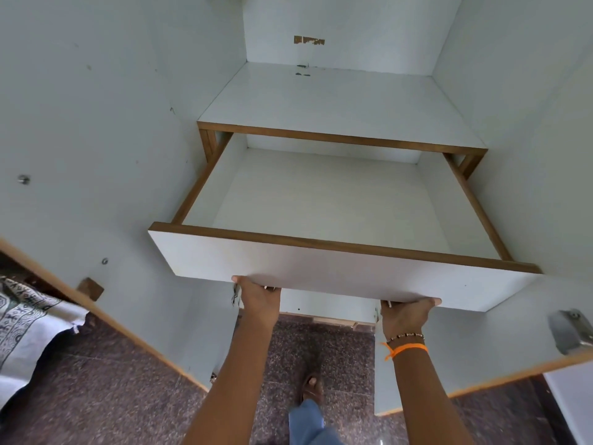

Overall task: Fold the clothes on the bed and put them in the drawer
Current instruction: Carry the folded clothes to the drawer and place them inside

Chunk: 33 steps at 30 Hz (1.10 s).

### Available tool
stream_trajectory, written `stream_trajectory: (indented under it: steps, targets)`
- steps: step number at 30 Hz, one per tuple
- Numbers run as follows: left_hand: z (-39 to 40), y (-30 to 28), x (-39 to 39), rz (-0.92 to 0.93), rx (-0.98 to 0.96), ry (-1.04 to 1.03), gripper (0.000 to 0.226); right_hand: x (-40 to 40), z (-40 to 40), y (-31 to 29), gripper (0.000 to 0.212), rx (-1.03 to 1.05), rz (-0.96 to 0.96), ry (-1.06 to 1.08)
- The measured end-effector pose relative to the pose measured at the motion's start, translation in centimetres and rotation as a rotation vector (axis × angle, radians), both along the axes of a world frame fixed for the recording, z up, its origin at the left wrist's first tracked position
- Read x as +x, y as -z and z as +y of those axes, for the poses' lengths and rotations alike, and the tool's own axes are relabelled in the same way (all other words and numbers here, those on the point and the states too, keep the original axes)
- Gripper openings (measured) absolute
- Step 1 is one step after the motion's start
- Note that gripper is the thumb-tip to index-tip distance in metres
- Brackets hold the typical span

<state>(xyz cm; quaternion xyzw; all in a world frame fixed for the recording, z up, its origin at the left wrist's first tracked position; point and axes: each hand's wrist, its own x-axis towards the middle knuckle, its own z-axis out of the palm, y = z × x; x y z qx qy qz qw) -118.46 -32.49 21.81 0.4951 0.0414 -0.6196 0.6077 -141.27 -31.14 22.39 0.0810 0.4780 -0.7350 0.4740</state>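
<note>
A white drawer (337,261) with brown wooden edges stands pulled far out of a white wardrobe, and its inside holds nothing. My left hand (258,298) grips the bottom edge of the drawer's front panel at the left, fingers curled underneath. My right hand (406,313) grips the same bottom edge further right, thumb on the panel's face. An orange thread and a bead bracelet sit on my right wrist. No folded clothes are in view.
The wardrobe's left door (80,155) and right door (529,332) hang open on either side of me. A patterned white cloth on the bed (29,319) shows at the far left. A white shelf (337,101) lies above the drawer. Dark speckled floor and my foot are below.
</note>
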Motion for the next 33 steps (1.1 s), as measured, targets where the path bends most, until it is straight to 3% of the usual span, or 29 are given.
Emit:
stream_trajectory:
  steps: [1, 3, 7, 12, 18, 22, 27, 33]
  targets:
    - [-0.1, 0.1, 0.2, 0.131, -0.066, -0.063, 0.051, 0.0, 0.1, 0.0, 0.061, 0.011, 0.035, -0.038]
    - [0.2, -0.5, 0.6, 0.225, -0.107, -0.093, 0.046, -0.3, 0.6, -0.1, 0.059, -0.024, 0.01, -0.087]
    - [1.2, -0.4, 1.5, 0.201, -0.061, -0.064, 0.041, 0.7, 1.3, 0.0, 0.046, 0.016, -0.054, -0.056]
    - [3.4, -0.8, 1.3, 0.212, 0.04, -0.024, 0.023, 4.8, 1.5, -0.3, 0.046, 0.098, -0.185, -0.267]
    - [7.3, -0.7, 2.7, 0.168, 0.1, -0.085, 0.02, 10.7, 1.9, -0.4, 0.026, 0.215, -0.097, -0.695]
    - [11.7, 0.0, 6.0, 0.003, 0.153, -0.175, 0.017, 16.5, 2.5, 0.2, 0.023, 0.23, -0.033, -1.04]
    - [18.0, 0.7, 13.8, -0.088, 0.208, -0.467, 0.022, 26.3, 5.8, 0.9, 0.027, 0.235, -0.078, -1.557]
    - [24.7, 1.6, 23.4, -0.061, 0.241, -0.725, 0.023, 38.3, 11.4, 2.2, 0.029, 0.252, -0.039, -2.011]
